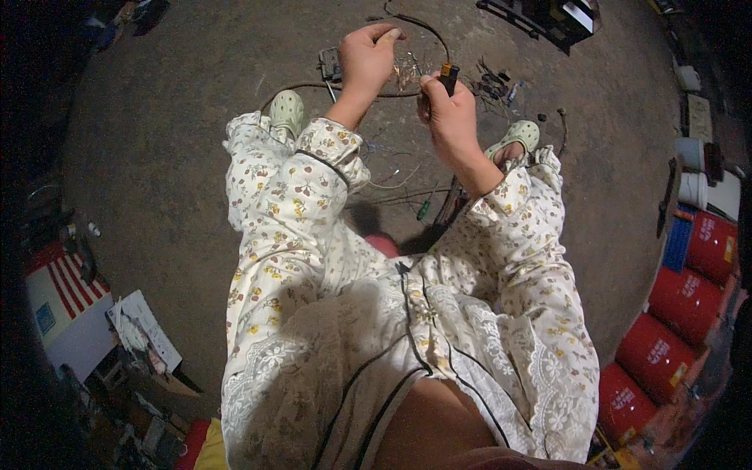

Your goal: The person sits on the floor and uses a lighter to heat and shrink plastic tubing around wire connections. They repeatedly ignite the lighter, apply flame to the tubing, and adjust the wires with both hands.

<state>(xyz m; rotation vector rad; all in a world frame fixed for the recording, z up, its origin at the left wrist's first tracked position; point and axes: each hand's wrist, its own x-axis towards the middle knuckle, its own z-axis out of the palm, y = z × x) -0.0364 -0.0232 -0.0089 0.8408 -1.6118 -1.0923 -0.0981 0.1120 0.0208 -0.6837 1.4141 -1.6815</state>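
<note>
The left hand (pixel 366 56) pinches thin, shiny bare wire (pixel 407 72) between curled fingers. The right hand (pixel 448 110) is closed round a black, yellow-tipped tool (pixel 448 77) over rough concrete floor (pixel 180 141).

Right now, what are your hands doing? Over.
Left hand pinching thin wire strands. Right hand shut on black-and-yellow tool. Loose wires on floor between feet.
</note>
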